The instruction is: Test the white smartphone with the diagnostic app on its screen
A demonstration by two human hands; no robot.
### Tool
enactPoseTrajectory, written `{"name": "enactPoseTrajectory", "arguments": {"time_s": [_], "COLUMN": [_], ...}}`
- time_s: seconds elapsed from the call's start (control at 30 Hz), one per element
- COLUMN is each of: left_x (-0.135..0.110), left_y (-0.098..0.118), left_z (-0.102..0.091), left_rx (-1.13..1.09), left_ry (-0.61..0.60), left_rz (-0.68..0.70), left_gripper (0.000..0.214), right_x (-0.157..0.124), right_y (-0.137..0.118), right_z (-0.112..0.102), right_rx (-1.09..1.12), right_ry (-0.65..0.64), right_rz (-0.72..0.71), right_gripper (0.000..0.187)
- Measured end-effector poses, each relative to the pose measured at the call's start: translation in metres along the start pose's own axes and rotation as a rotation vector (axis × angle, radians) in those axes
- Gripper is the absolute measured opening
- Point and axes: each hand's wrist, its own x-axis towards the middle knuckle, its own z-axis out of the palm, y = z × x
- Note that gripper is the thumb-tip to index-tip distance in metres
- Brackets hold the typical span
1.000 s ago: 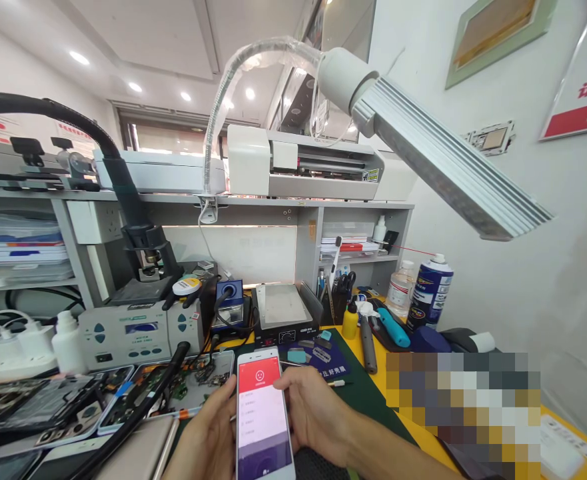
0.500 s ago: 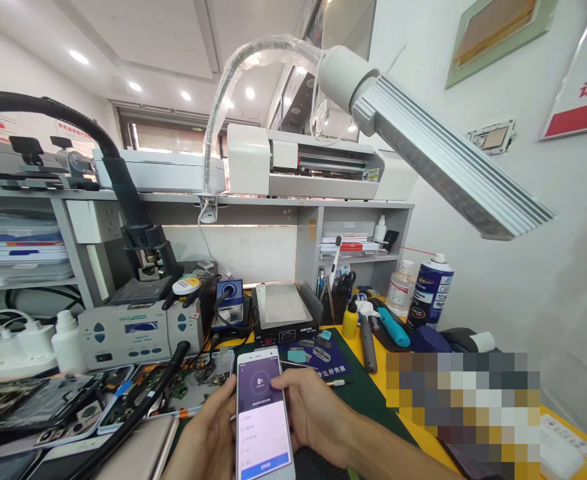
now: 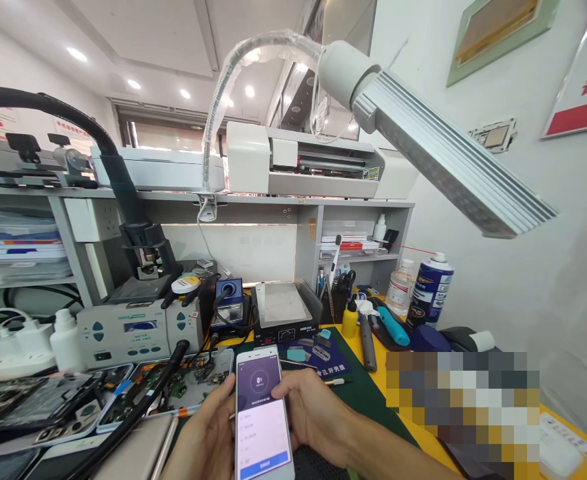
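A white smartphone [image 3: 264, 427] is held upright between both hands at the bottom middle of the head view. Its lit screen has a purple top with a round dial, a pale list below and a blue button at the foot. My left hand [image 3: 208, 427] grips the phone's left edge, thumb along the side. Round the right edge closes my right hand [image 3: 318, 413], its thumb lying over the screen near the purple part. The fingers behind the phone are hidden. Under the hands lies a green mat [image 3: 368, 407].
To the left are a grey soldering station [image 3: 138, 330], a black hose [image 3: 158, 393] and opened phones with bare circuit boards [image 3: 173, 383]. Straight ahead stands a heating plate [image 3: 283, 310]. A spray can [image 3: 429, 290] and a yellow bottle [image 3: 350, 320] stand right. A lamp [image 3: 453, 147] hangs above.
The right thumb has shifted slightly down the screen. Both hands keep their hold on the phone, and the view has moved only a little.
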Motion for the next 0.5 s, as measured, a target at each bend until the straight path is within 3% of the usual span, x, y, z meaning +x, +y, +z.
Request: {"name": "enactPoseTrajectory", "arguments": {"time_s": [0.5], "left_x": [-0.0029], "left_y": [0.0004], "left_z": [0.0039], "left_rx": [0.016], "left_ry": [0.045], "left_rz": [0.053], "left_gripper": [0.081], "right_x": [-0.0013], "right_y": [-0.0003], "right_z": [0.0051], "right_rx": [-0.056], "right_ry": [0.053], "right_rz": [-0.042], "right_gripper": [0.040]}}
